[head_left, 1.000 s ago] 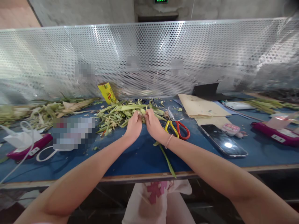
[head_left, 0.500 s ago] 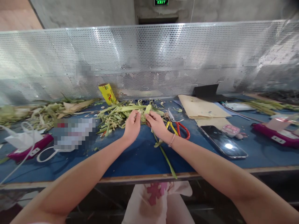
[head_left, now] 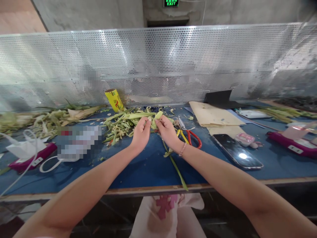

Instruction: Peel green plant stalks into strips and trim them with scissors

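Note:
My left hand (head_left: pixel 141 135) and my right hand (head_left: pixel 168 133) meet at mid-table, both closed with thumbs against fingers. Between them is a pale green leaf strip (head_left: pixel 158 115), its upper end showing above my right fingertips. The rest is mostly covered by the fingers. Below my right hand, a long narrow green leaf (head_left: pixel 178 172) trails to the table's front edge. A heap of green leaf scraps (head_left: pixel 120 127) lies behind and left of my left hand. Scissors with red and yellow handles (head_left: pixel 195 139) lie just right of my right wrist.
A yellow tube (head_left: pixel 114 100) stands tilted by the perforated metal screen (head_left: pixel 158 49). To the right are brown paper sheets (head_left: pixel 213 114), a phone (head_left: pixel 235 150), a pink case (head_left: pixel 244 138) and a magenta box (head_left: pixel 292 142). More leaves (head_left: pixel 47 122) lie at left, behind another magenta box (head_left: pixel 47 153).
Both hands stay in nearly the same place, still pinching. The pale leaf end above my right fingers has shifted slightly right and tilted more.

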Demonstrator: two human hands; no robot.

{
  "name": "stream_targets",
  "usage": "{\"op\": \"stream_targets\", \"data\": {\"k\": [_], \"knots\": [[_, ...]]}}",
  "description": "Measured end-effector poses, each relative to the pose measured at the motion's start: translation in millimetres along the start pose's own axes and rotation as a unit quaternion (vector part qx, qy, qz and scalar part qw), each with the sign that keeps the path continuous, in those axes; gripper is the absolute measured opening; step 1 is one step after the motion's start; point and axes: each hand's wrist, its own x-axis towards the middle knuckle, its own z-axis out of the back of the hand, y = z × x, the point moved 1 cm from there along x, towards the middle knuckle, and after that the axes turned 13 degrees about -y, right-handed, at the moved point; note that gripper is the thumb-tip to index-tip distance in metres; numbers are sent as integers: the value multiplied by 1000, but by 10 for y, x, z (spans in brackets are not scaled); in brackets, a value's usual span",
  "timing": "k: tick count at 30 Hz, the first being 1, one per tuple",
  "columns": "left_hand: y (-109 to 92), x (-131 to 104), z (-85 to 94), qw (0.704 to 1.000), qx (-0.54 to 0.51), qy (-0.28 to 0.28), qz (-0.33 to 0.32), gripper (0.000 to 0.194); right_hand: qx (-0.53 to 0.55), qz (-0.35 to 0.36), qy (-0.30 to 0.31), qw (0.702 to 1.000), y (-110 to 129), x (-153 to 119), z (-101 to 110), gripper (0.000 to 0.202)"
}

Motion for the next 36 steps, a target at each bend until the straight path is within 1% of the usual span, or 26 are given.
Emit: {"op": "stream_targets", "data": {"k": [2,4,7,10,13,14,17,18,20,23,26,28,30,31,33,35,36], "knots": [[1,3,3,1000,-4,2,1,19,6,-8,2,1000,18,-1,-1,15],[6,9,10,1000,-9,3,5,19,16,-33,10,999,31,0,-4,16],[19,21,20,1000,-15,14,18,20,35,-65,44,996,24,12,1,13],[20,34,27,998,-21,39,41,21,33,-50,60,996,-10,34,27,11],[8,44,32,992,-44,74,90,22,36,-22,47,998,-38,48,69,11],[4,48,34,988,-59,88,112,22,47,-22,53,997,-40,47,81,11],[-1,69,46,973,-114,110,168,24,95,-46,112,988,-19,28,101,15],[0,78,53,970,-128,108,178,25,106,-55,130,984,-7,19,103,17],[6,96,70,966,-145,95,194,25,103,-65,144,982,11,6,104,18],[14,114,88,956,-180,75,220,20,66,-72,126,987,3,8,107,17],[17,134,91,940,-237,70,235,7,10,-47,73,996,-37,41,133,18],[19,153,92,934,-261,62,238,7,-16,-26,35,999,-66,69,158,18],[27,170,93,929,-272,43,248,8,-5,-23,13,1000,-87,87,174,18],[35,175,93,926,-275,31,258,8,12,-30,7,999,-93,91,175,18],[63,175,89,919,-276,13,280,12,61,-66,3,996,-96,88,163,19],[103,165,75,920,-273,18,280,16,111,-119,3,987,-90,72,136,22],[124,157,63,926,-267,32,265,18,131,-142,1,981,-85,63,121,23]]}}
